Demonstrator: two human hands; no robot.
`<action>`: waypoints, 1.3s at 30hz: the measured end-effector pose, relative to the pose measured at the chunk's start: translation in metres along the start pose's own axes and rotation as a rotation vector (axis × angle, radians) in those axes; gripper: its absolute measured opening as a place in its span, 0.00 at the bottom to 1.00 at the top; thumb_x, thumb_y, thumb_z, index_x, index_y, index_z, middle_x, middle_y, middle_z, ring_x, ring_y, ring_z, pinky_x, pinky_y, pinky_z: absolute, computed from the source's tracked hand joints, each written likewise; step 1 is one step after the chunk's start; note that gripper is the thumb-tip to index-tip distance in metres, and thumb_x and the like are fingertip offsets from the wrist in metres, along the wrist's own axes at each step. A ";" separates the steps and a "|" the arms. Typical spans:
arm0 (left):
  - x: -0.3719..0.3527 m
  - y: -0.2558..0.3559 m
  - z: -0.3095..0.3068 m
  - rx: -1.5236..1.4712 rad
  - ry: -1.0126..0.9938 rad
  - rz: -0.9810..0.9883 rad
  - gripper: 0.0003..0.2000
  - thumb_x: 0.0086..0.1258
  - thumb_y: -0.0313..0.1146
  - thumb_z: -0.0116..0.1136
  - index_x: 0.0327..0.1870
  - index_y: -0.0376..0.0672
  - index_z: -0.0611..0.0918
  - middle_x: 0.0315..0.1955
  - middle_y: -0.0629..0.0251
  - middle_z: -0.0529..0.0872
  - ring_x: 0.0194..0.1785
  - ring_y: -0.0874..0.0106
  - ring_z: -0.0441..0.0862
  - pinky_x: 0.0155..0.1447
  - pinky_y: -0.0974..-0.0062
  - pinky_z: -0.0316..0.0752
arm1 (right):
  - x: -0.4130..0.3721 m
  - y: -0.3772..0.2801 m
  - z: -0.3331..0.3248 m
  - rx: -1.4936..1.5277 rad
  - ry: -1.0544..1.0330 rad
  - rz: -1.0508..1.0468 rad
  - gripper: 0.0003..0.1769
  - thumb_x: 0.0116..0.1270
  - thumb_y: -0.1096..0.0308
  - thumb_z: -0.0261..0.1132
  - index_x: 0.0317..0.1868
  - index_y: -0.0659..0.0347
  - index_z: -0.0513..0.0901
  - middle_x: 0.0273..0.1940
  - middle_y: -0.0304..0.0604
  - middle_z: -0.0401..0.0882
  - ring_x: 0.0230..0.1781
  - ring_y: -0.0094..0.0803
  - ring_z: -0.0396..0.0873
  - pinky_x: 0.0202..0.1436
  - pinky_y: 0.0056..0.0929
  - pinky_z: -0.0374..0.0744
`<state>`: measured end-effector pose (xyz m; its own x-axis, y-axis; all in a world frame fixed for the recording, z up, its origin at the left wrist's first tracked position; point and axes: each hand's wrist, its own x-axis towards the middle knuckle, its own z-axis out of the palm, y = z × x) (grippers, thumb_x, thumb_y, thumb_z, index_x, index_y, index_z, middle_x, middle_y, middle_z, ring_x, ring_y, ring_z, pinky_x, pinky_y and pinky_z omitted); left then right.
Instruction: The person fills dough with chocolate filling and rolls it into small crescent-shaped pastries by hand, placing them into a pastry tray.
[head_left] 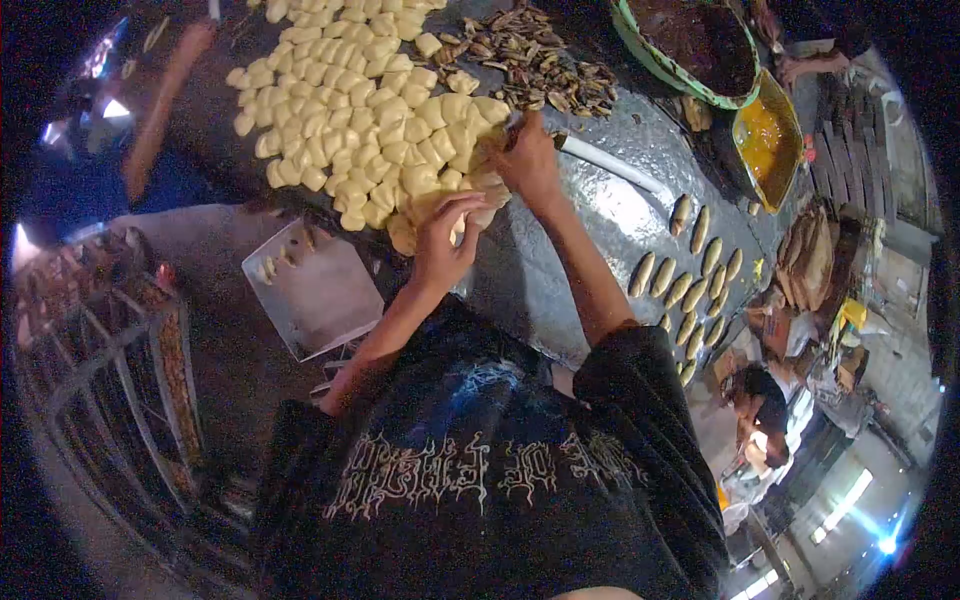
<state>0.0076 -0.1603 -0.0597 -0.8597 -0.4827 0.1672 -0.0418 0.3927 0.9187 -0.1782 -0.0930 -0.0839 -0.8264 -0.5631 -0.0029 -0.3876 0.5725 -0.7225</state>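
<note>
Many pale dough pieces (380, 120) cover the upper left of the dark work surface (520, 270). My left hand (447, 240) is at their lower edge, its fingers curled together around a bit of pale dough. Up and to the right, my right hand (528, 160) is closed at the dough's right edge, beside a heap of dark brown strips (540, 60); what its fingers hold is too small to make out. A knife with a white blade (615, 165) lies right of my right hand. Shaped oblong pieces (690, 290) lie in rows further right.
A green-rimmed basin (745, 100) and a yellow container of orange liquid (768, 135) stand at the upper right. A metal tray (315, 290) is at the left below the table edge, near a metal rack (130, 350). Another person's arm (165, 110) reaches in upper left; someone (760, 415) is at right.
</note>
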 end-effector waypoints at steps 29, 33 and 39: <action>-0.081 0.152 0.127 -0.335 -0.213 -0.003 0.15 0.74 0.38 0.67 0.51 0.33 0.87 0.44 0.58 0.93 0.47 0.68 0.88 0.55 0.68 0.81 | -0.306 0.018 -0.208 0.580 0.357 0.150 0.15 0.70 0.74 0.72 0.56 0.64 0.88 0.51 0.45 0.88 0.49 0.30 0.86 0.55 0.29 0.83; -0.052 0.205 0.120 -0.151 0.045 0.381 0.16 0.67 0.40 0.71 0.48 0.36 0.89 0.44 0.58 0.92 0.50 0.59 0.88 0.59 0.60 0.80 | -0.275 0.001 -0.190 0.953 0.398 0.163 0.20 0.70 0.76 0.71 0.62 0.66 0.83 0.48 0.41 0.87 0.51 0.32 0.86 0.56 0.28 0.83; 0.016 0.202 0.089 -0.141 -0.189 0.652 0.07 0.64 0.29 0.71 0.32 0.35 0.87 0.32 0.57 0.90 0.39 0.62 0.89 0.48 0.67 0.82 | -0.222 -0.013 -0.145 1.367 0.123 0.237 0.17 0.70 0.73 0.68 0.58 0.66 0.84 0.50 0.40 0.86 0.48 0.26 0.83 0.54 0.27 0.81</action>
<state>-0.0600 -0.0188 0.0968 -0.7614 -0.0334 0.6475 0.5688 0.4449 0.6918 -0.0492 0.1107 0.0267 -0.8730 -0.4398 -0.2105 0.4085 -0.4238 -0.8084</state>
